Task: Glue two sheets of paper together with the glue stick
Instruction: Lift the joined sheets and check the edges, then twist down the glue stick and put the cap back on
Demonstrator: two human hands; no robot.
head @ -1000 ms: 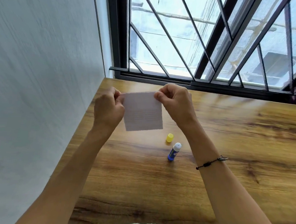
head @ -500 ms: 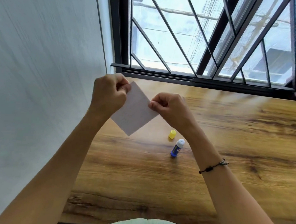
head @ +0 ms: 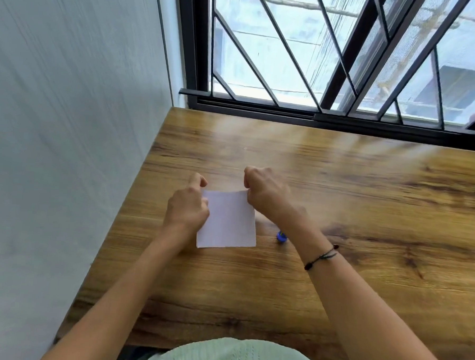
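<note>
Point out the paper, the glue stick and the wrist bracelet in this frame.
paper (head: 228,220): head view, middle of the white sheet.
glue stick (head: 281,236): head view, visible blue end beside the right forearm.
bracelet (head: 321,257): head view, dark cord across the right wrist.

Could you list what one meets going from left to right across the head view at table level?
Wall → left hand → paper → right hand → glue stick, mostly hidden by the right forearm → bracelet → bare table.

paper (head: 228,220) on table (head: 335,295), glue stick (head: 281,236) just right of it
</note>
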